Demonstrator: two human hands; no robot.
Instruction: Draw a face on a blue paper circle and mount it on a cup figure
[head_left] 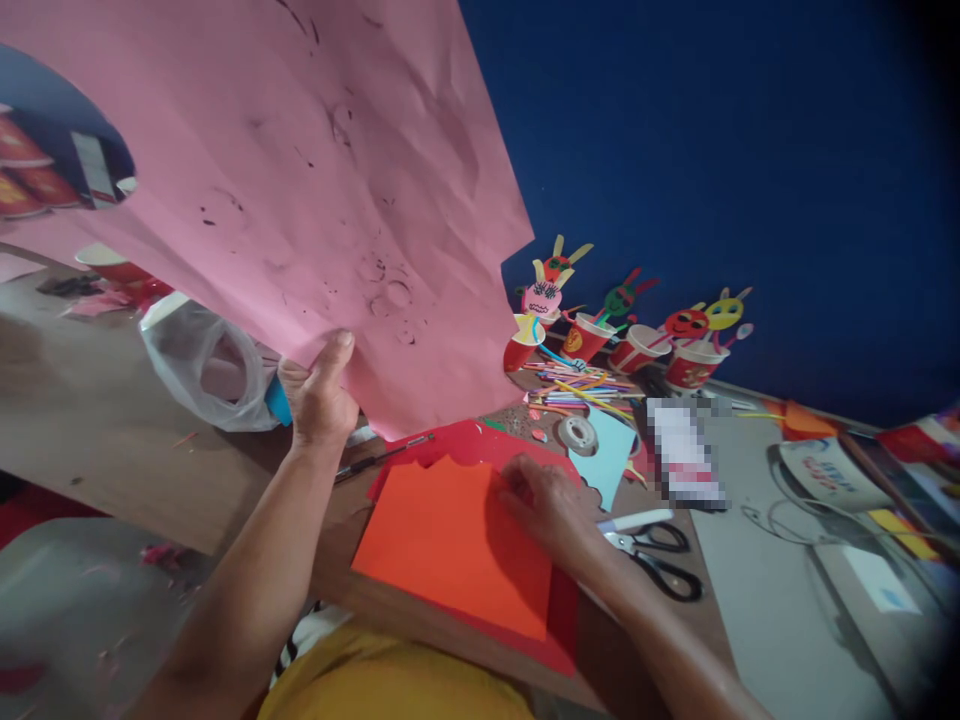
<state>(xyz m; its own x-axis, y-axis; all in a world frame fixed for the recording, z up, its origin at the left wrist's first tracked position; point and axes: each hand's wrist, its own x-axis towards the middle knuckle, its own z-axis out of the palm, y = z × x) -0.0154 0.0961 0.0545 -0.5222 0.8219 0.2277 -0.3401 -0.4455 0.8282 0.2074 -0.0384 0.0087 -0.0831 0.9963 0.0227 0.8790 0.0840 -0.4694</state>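
My left hand grips the lower edge of a large pink sheet of paper, thumb in front. Held upright, the sheet fills the upper left. It has a round cut-out at its left and dark drawn marks and faint circles. My right hand has its fingers curled at the upper right edge of an orange paper with a scalloped top edge. Under that paper lies red paper. Black-handled scissors and a white marker rest beside my right wrist. A black pen lies behind the orange paper.
Red paper cups with rabbit-like paper figures line the blue wall. Nearer are colored sticks, a tape roll, light-blue paper and a blurred-out phone. A plastic bag sits left; a white cup right.
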